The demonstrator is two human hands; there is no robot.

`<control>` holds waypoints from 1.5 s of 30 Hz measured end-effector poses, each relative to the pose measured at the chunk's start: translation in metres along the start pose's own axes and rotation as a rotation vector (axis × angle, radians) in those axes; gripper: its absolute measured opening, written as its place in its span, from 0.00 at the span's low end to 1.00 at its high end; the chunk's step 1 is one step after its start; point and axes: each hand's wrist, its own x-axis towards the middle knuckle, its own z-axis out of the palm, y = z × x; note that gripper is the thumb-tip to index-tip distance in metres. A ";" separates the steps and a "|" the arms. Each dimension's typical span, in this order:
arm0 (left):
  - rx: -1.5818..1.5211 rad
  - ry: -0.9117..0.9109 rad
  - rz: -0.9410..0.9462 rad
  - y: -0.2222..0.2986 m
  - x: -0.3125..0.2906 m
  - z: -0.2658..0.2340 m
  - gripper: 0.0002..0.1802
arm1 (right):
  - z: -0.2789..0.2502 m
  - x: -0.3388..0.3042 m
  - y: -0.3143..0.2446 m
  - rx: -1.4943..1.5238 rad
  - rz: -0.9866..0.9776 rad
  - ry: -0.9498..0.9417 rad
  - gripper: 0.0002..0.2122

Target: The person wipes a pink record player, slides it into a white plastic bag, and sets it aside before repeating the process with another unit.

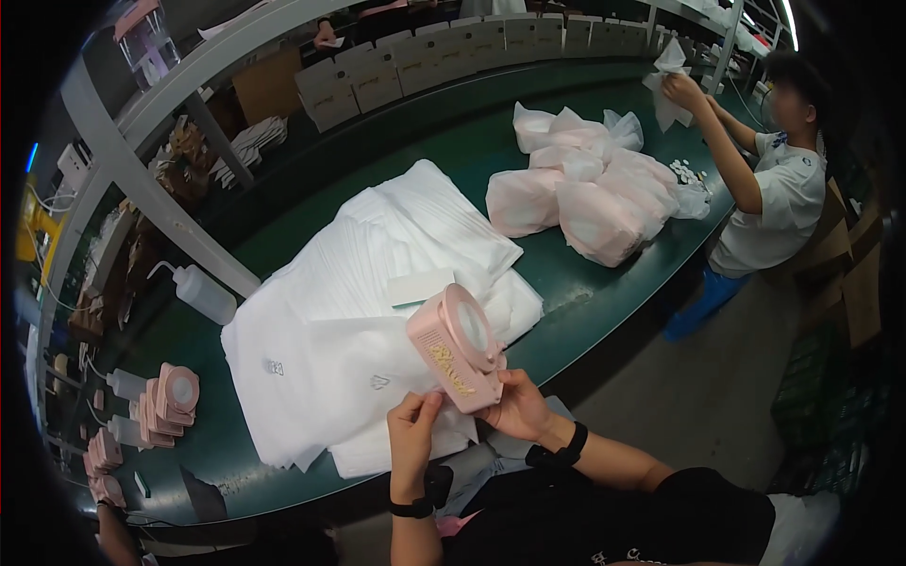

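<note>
While the pink handheld fan (459,347) stands tilted above the near edge of the green surface (585,283), both hands close on its lower end: the right hand (516,407) wraps the bottom corner from the right with the thumb on the front, and the left hand (412,436) pinches the lower left edge with fingertips curled upward. The fan's round face points up and to the right, and gold lettering runs along its side. Each wrist carries a black band. Just behind the fan lies a wide stack of white foam sheets (377,311), spread over the middle of the surface, with a small white card (420,286) resting on top. To the left stand a white squeeze bottle (203,292) and a cluster of more pink fans (168,401). Farther along the surface sits a heap of pink bagged goods (585,189), and beside it another person (779,179) in a white shirt lifts a white bag (668,80) with raised hands
</note>
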 end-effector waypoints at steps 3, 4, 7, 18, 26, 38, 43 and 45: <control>-0.467 0.098 -0.099 0.021 -0.006 -0.002 0.13 | -0.002 0.003 -0.008 -0.012 -0.071 0.012 0.27; -0.846 0.182 -0.048 0.032 -0.005 -0.001 0.14 | -0.004 0.002 -0.014 -0.057 -0.116 0.040 0.27; -0.774 0.253 0.054 0.034 -0.001 -0.015 0.13 | -0.002 -0.007 -0.038 -0.320 -0.270 0.103 0.28; 0.189 0.203 0.404 0.050 -0.013 0.016 0.10 | 0.008 -0.055 -0.051 -0.411 0.165 0.139 0.34; 0.717 0.074 0.641 0.057 -0.031 0.032 0.16 | 0.047 -0.053 -0.032 -1.288 -0.284 0.105 0.34; 0.502 -0.285 0.683 0.089 -0.050 0.047 0.17 | 0.030 -0.014 -0.019 -1.295 -0.314 -0.042 0.28; 0.484 0.232 0.604 0.143 -0.049 0.007 0.10 | 0.069 -0.027 -0.025 -1.360 -0.062 -0.269 0.23; 0.482 0.308 0.672 0.161 -0.055 0.005 0.10 | 0.080 -0.021 -0.029 -1.695 -0.474 -0.573 0.20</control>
